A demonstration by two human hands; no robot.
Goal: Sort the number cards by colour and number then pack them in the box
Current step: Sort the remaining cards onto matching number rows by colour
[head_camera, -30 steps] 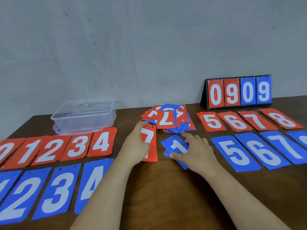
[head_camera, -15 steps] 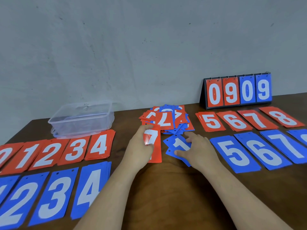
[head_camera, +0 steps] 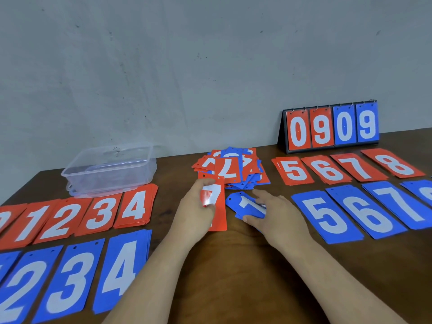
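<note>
Sorted rows (head_camera: 100, 213) along the table's (head_camera: 233, 265) left and right edges, clear box (head_camera: 109, 169) back left, loose pile (head_camera: 230, 169) mid-back. Just in front: pinching red 7 card (head_camera: 219, 218) in left hand (head_camera: 196, 211), blue 1 card (head_camera: 233, 202) in right hand (head_camera: 275, 218). Probably light, slick, bendy, so lift by edges.

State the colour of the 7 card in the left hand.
The 7 card is red with a white numeral; head view.

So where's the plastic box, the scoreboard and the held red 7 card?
plastic box (head_camera: 109, 181): head view, front wall
scoreboard (head_camera: 321, 127): head view, red 9 panel
red 7 card (head_camera: 221, 216): head view, right side
</note>
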